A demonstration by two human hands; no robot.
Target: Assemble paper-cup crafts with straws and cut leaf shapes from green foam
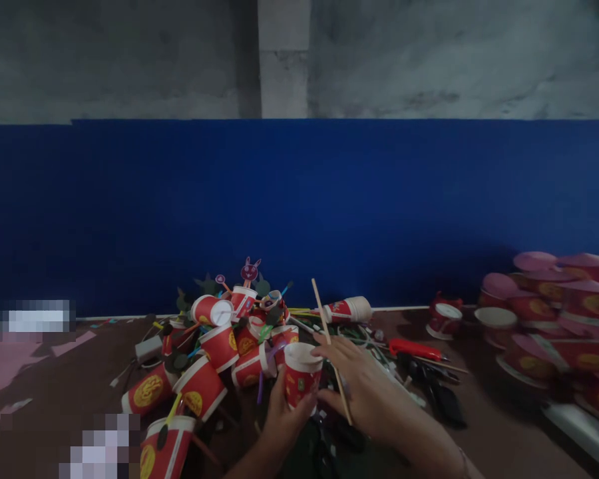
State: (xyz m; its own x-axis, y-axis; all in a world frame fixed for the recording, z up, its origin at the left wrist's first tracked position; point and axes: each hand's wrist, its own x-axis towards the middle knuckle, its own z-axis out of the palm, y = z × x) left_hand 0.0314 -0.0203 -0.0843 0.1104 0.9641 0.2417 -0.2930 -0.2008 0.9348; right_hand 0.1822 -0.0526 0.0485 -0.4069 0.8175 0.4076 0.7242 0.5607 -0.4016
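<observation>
Head: left hand [282, 409] grips cup [302, 372], half-open right hand [357, 379] holds stick [328, 342], fingers partly hidden.

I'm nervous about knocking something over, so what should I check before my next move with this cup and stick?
1. Cup held: ok, the left hand wraps the red paper cup.
2. Cup mouth up: ok, it stands roughly upright.
3. Stick with the right hand: ok, the wooden stick slants across its fingers.
4. Cup's underside sound: cannot tell, it is out of sight.
5. Free space at the left hand: not ok, a tipped cup lies close by.
6. Red tool safe: cannot tell, its tip is unclear.
</observation>
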